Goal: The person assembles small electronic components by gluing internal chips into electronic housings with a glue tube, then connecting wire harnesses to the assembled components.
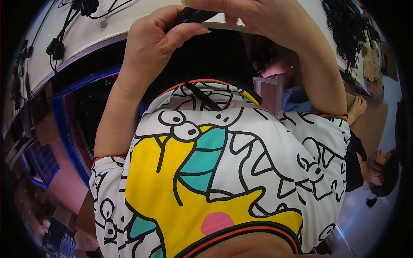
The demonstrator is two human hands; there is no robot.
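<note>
At the top edge, over the rim of a white worktable point(97, 36), my left hand point(157, 34) is closed around a small black object point(198, 16). Its thumb lies along the near side of that object, whose exact kind I cannot make out. My right hand point(262, 15) reaches in from the right, with one finger stretched over the top of the same object and the others curled below. The frame's top edge cuts off part of the right hand. Black cables with chunky plugs point(56, 48) lie on the table left of my left hand.
A thick bundle of black cables point(346, 32) is at the table's right side. Blue crates point(64, 120) stand below on the left, with a smaller blue basket point(41, 161) beyond. Another person point(363, 165) is close by on the right, near brown cardboard point(374, 124).
</note>
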